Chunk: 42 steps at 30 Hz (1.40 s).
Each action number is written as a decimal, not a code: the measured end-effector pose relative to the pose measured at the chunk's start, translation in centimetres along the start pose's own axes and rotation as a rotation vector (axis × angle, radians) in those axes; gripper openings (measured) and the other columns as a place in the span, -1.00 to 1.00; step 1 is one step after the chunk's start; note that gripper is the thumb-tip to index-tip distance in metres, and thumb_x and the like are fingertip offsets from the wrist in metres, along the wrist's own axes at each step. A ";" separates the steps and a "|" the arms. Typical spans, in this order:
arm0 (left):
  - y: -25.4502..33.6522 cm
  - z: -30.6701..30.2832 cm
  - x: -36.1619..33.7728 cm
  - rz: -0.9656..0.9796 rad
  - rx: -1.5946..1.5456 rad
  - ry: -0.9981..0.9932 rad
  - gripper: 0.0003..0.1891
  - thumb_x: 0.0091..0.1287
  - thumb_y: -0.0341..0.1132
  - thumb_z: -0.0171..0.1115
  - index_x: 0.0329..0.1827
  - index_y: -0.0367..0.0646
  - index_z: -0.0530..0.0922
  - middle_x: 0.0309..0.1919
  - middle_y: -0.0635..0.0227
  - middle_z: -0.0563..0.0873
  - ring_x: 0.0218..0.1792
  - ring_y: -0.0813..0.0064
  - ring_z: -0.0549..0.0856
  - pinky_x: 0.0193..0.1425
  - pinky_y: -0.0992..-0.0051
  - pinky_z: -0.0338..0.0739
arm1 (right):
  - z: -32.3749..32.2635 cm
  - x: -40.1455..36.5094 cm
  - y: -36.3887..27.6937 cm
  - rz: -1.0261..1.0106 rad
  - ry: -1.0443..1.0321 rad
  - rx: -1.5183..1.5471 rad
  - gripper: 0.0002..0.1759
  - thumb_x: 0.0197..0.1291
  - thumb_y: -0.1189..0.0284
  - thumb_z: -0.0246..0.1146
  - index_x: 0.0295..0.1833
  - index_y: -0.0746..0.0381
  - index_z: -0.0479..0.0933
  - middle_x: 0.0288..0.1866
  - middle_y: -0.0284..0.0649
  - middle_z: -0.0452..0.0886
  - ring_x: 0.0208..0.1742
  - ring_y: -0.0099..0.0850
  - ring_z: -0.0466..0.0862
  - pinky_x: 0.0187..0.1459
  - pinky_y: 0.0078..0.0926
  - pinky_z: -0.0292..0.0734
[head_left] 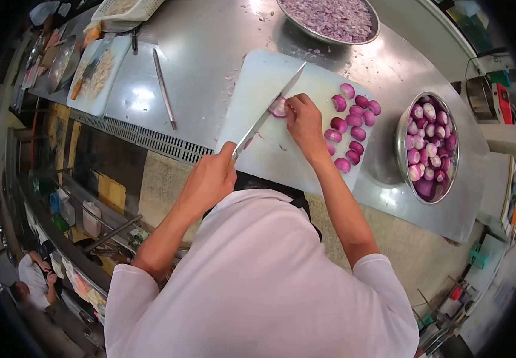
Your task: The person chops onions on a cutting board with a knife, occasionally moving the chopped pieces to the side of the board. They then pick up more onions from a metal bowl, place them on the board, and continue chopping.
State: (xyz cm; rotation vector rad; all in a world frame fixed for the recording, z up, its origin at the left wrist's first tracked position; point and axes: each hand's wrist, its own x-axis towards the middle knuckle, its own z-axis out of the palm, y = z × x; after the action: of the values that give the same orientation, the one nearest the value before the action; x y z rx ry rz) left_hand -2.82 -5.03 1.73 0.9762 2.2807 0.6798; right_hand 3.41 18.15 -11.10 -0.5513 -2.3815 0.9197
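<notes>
My left hand (210, 182) is closed around the handle of a long kitchen knife (260, 125). The blade slants up and to the right across a white cutting board (257, 77). Beside the blade, the fingers of my right hand (306, 122) pinch a cut piece of red onion (279, 107), partly covered by the fingertips. The blade lies against or right next to this piece; exact contact cannot be made out. Several peeled red onions (339, 124), some seemingly halved, sit in rows on the board's right side. Small onion scraps lie near the knife.
A metal bowl of whole peeled red onions (429, 146) stands right of the board. Behind is a bowl of chopped onion (335, 21). To the left are a metal rod (163, 89) and another board (107, 89) with pale chopped food and a knife. Another person (34, 277) is at lower left.
</notes>
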 end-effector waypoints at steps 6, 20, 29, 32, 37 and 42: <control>0.0 1.6 0.9 0.006 0.107 -0.084 -0.73 0.20 -0.58 0.12 -0.06 -0.38 0.32 -0.53 -0.20 0.59 -0.35 -0.31 0.61 -0.25 -0.11 0.45 | 0.2 0.4 -0.1 0.043 0.014 0.032 -0.87 0.10 0.66 0.20 -0.22 0.33 0.61 -0.28 -0.04 0.59 -0.21 -0.01 0.61 -0.16 -0.10 0.55; -3.4 4.9 6.8 0.101 0.022 0.093 -0.71 0.19 -0.49 0.15 -0.05 -0.28 0.33 -0.51 -0.15 0.61 -0.35 -0.30 0.61 -0.28 -0.07 0.44 | 0.4 -1.9 -2.1 -0.030 -0.087 0.088 -0.64 -0.03 0.57 0.38 -0.02 0.28 0.61 0.02 -0.09 0.63 0.07 -0.06 0.61 0.07 -0.19 0.56; -0.1 2.4 4.9 0.005 0.075 0.025 -0.65 0.20 -0.49 0.15 0.04 -0.29 0.34 -0.50 -0.16 0.62 -0.34 -0.28 0.62 -0.27 -0.03 0.43 | 0.4 -3.0 -2.0 0.003 -0.145 0.030 -0.83 0.06 0.61 0.27 -0.17 0.29 0.58 -0.20 -0.09 0.60 -0.17 -0.05 0.62 -0.12 -0.15 0.56; 0.3 3.6 4.9 -0.017 0.014 0.028 -0.66 0.20 -0.50 0.16 0.03 -0.28 0.35 -0.51 -0.16 0.61 -0.33 -0.27 0.63 -0.27 -0.01 0.44 | 0.7 -2.9 -1.8 -0.026 -0.143 0.030 -0.91 0.10 0.64 0.19 -0.25 0.30 0.54 -0.28 -0.09 0.56 -0.22 -0.04 0.60 -0.19 -0.11 0.54; -0.4 6.1 8.8 0.112 -0.044 0.120 -0.72 0.19 -0.55 0.15 -0.04 -0.36 0.37 -0.44 -0.20 0.66 -0.29 -0.27 0.67 -0.22 -0.07 0.52 | 0.8 -2.9 -1.8 -0.004 -0.133 0.083 -0.93 0.11 0.65 0.15 -0.29 0.31 0.52 -0.33 -0.06 0.53 -0.26 0.01 0.60 -0.24 -0.08 0.52; -0.1 6.0 6.5 -0.002 0.057 0.040 -0.63 0.20 -0.49 0.20 0.06 -0.27 0.35 -0.45 -0.20 0.65 -0.31 -0.29 0.65 -0.22 -0.06 0.51 | 1.0 -3.3 -1.5 0.003 -0.104 0.136 -0.92 0.12 0.66 0.15 -0.27 0.32 0.53 -0.32 -0.04 0.54 -0.30 0.02 0.60 -0.26 -0.10 0.53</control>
State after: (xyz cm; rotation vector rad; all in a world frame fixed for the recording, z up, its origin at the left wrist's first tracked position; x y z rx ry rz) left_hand -2.69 1.23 -4.56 0.9955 2.3471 0.6424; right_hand 5.09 14.84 -11.74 -0.4653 -2.3873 1.1275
